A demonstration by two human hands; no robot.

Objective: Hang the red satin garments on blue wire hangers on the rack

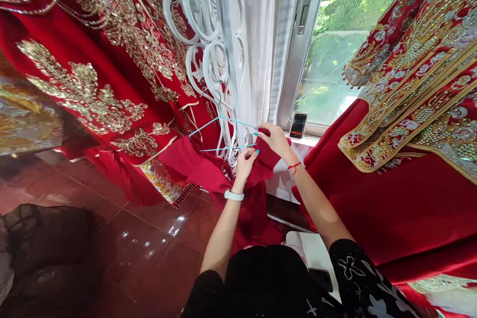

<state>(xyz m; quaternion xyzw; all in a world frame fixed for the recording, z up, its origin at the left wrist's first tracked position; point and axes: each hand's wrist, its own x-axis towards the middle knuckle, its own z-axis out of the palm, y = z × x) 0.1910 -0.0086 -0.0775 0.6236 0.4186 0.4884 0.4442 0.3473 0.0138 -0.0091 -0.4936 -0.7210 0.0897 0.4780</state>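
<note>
A plain red garment [208, 171] hangs on a thin turquoise hanger [238, 122], its left shoulder draped over the hanger's left end. My right hand [275, 139], with a red string bracelet on the wrist, pinches the fabric at the hanger's right end. Just below and to the left, my left hand [245, 163] is closed, thumb and finger pinching the garment's edge near the hanger's lower bar. A white band [234, 195] circles the left wrist. The lower part of the garment falls in folds beneath my forearms.
White scrolled metalwork [216, 62] rises behind the hanger. Red gowns with gold beading [85, 89] hang at left, and an embroidered red jacket [410, 109] at right. A dark small object [298, 125] stands on the window sill. A white seat [309, 248] is beside my body.
</note>
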